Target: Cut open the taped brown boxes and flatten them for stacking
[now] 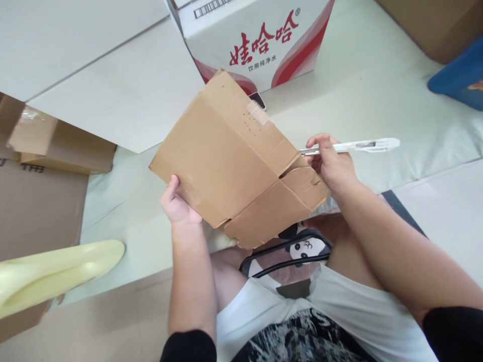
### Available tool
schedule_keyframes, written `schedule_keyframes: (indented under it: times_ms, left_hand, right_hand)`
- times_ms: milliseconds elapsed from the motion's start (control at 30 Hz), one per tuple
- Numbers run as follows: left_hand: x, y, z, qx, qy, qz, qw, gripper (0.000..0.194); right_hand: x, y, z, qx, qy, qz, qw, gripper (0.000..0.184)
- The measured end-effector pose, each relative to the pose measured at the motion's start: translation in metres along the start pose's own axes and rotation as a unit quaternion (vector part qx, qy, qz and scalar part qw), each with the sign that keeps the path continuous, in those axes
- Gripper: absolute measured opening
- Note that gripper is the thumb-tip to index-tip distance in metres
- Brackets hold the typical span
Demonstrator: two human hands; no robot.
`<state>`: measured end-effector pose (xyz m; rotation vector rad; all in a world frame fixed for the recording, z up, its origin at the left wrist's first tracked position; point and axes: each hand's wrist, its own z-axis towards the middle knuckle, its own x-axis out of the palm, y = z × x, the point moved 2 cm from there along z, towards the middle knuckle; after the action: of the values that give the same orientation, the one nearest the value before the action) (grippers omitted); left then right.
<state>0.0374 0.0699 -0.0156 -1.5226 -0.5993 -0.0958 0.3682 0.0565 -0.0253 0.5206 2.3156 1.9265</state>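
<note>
A flattened brown cardboard box (226, 156) is held tilted above my lap, its flaps hanging at the lower right and a strip of clear tape on its upper edge. My left hand (179, 203) grips its lower left edge, thumb on top and the other fingers hidden behind. At the box's right side, my right hand (328, 163) is closed around a white utility knife (372, 145). The knife's front end points left toward the cardboard edge; its tip is partly hidden by the box. Whether my right fingers also touch the box, I cannot tell.
A white and red water carton (260, 45) stands behind on the pale green sheet (362, 100). A white cabinet (113, 90) and brown boxes (71, 146) are at left, with a pale yellow plastic object (64, 271). A panda-print bag (290, 256) lies between my legs.
</note>
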Motion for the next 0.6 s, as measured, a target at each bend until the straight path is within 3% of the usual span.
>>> schedule_keyframes:
  times_ms: [600]
  left_hand:
    - [0.0011,-0.0017,-0.0006,0.009,-0.009,0.003,1.000,0.032]
  right_hand:
    - [0.0043,0.0075,-0.0049,0.084,-0.002,0.013,0.996,0.061]
